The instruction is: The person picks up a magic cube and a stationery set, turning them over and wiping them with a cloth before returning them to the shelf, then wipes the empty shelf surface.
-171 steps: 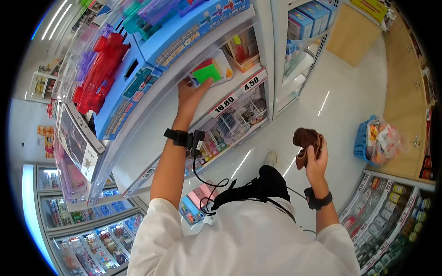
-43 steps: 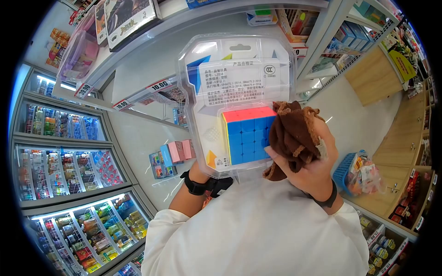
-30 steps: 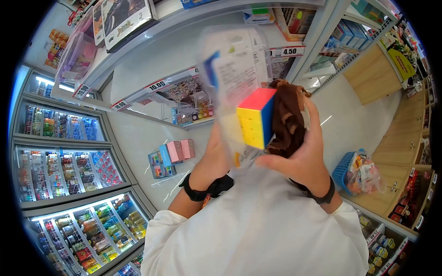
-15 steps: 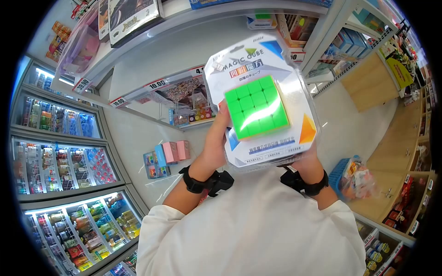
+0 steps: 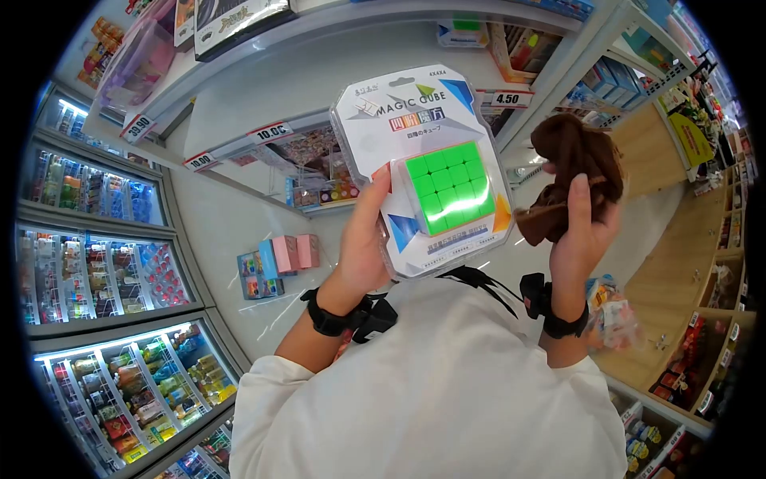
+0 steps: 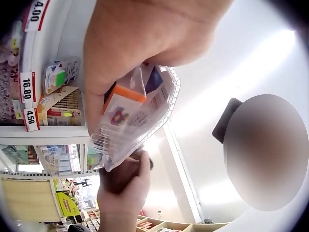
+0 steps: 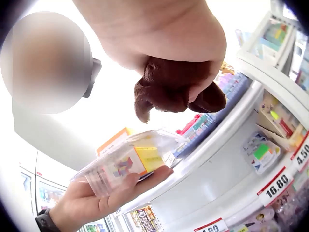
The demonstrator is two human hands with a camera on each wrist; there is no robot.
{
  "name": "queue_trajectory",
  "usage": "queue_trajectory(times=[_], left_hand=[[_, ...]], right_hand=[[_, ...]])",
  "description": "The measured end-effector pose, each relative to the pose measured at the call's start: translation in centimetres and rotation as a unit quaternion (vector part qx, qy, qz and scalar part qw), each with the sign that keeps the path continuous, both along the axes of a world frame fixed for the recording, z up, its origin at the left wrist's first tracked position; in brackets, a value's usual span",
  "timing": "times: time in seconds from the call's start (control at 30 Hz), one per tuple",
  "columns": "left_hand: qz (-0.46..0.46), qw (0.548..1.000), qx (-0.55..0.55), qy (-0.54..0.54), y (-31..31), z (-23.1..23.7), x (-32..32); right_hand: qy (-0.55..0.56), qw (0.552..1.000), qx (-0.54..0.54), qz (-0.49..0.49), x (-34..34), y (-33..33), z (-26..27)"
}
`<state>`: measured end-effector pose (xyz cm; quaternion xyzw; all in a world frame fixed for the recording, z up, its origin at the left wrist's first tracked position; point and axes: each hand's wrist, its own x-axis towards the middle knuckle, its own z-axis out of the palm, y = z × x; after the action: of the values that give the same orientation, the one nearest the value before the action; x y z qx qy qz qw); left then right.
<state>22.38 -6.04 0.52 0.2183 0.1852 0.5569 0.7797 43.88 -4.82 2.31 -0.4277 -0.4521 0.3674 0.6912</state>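
A clear blister pack [image 5: 369,128] with a green-faced magic cube [image 5: 451,188] stands printed front up before the person's chest in the head view. The left hand [image 5: 363,243] grips its left edge, thumb on the front and the other fingers behind. In the right wrist view the left hand [image 7: 91,203] supports the pack [image 7: 116,164] from below. To the right, apart from the pack, the right hand [image 5: 586,231] holds a crumpled brown cloth-like item [image 5: 576,172], thumb across it. The left wrist view shows the left hand [image 6: 140,43] over the pack's edge [image 6: 166,104].
A white shelf [image 5: 279,88] with price tags runs ahead; another packed cube [image 5: 463,33] lies on it. Glass drink coolers [image 5: 96,271] stand left. Pink boxes [image 5: 295,251] are on the floor, a plastic bag [image 5: 614,315] at right, beside wooden cabinets [image 5: 658,279].
The pack was taken from the shelf and turned from its printed back to its front. Since half a second ago, the right hand has moved away to the right, with the brown item now visible.
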Motion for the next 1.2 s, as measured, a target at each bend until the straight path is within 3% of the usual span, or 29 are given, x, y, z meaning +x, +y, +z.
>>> queue_trajectory(times=[0.07,0.1,0.13,0.2,0.3,0.37,0.47,0.63,0.73,0.83,1.03,1.2], left_hand=[[-0.021,1.0,0.008,0.001,0.0,0.1,0.3],[-0.04,0.999,0.017,0.004,0.0,0.1,0.4],[-0.044,0.999,0.005,0.018,0.1,0.2,0.7],[-0.03,0.997,0.021,0.063,-0.1,0.1,1.0],[0.011,0.991,0.037,0.13,0.4,-0.1,1.1],[0.061,0.979,0.049,0.188,0.2,0.0,1.5],[0.067,0.978,0.057,0.187,0.2,-0.3,1.3],[0.1,0.983,0.039,0.149,0.1,0.3,1.5],[0.067,0.984,0.07,0.152,0.4,0.4,1.0],[0.084,0.993,-0.001,0.087,0.8,0.4,1.0],[0.097,0.994,-0.012,0.051,0.9,1.2,0.2],[0.076,0.996,0.03,0.035,0.6,1.6,-0.5]], right_hand=[[-0.146,0.983,0.103,-0.054,-1.4,-0.9,0.5],[-0.182,0.976,0.117,-0.019,-1.7,-1.3,0.2],[-0.339,0.926,0.167,0.002,-1.6,-1.1,0.7],[-0.431,0.872,0.226,0.052,-3.0,-0.3,1.3],[-0.387,0.9,0.186,0.079,-4.0,0.0,0.1],[-0.392,0.895,0.198,0.071,-4.5,-0.1,-0.5],[-0.393,0.893,0.211,0.061,-5.0,0.0,-0.6],[-0.394,0.88,0.257,0.064,-5.1,0.4,-0.8],[-0.408,0.876,0.247,0.075,-4.9,0.4,-0.9],[-0.422,0.869,0.24,0.094,-4.7,0.1,-0.8],[-0.402,0.863,0.291,0.095,-5.2,-0.8,-0.9],[-0.418,0.843,0.323,0.098,-5.1,-1.7,-0.4]])
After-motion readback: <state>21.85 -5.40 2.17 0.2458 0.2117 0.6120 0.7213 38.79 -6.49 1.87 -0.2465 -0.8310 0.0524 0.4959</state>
